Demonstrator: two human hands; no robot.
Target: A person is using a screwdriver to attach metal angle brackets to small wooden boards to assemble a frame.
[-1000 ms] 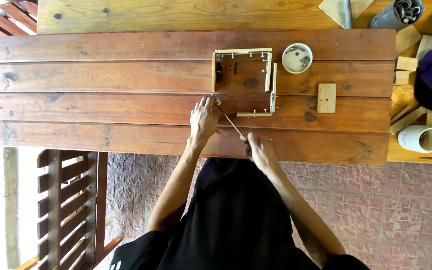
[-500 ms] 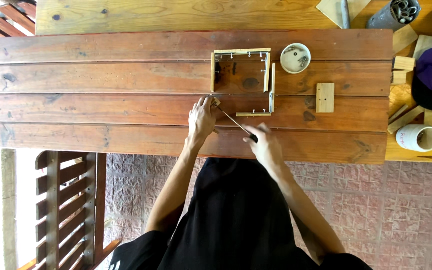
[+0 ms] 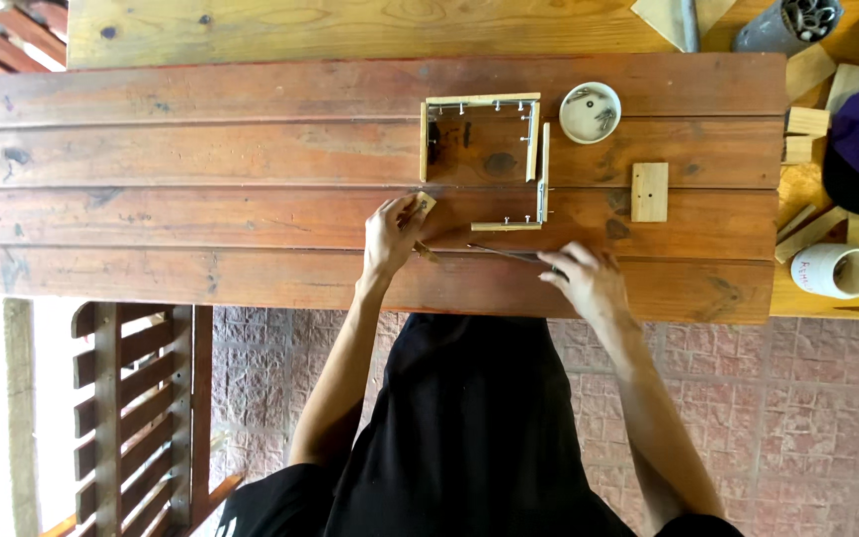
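In the head view your right hand (image 3: 589, 278) has slid right along the table's (image 3: 201, 159) near edge, laying the thin metal rod (image 3: 504, 253) it grips almost flat. Your left hand (image 3: 390, 234) still pinches a small wood piece (image 3: 422, 204) below the frame's (image 3: 484, 159) near-left corner. A white round dish (image 3: 590, 111) sits right of the frame; a white cup (image 3: 832, 270) lies at the far right edge

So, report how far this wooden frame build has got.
Done: three sides of the wooden frame stand, screws showing. In hand: left hand holds a small wood piece at the open corner; right hand grips a thin tool. Left: closing that fourth side.
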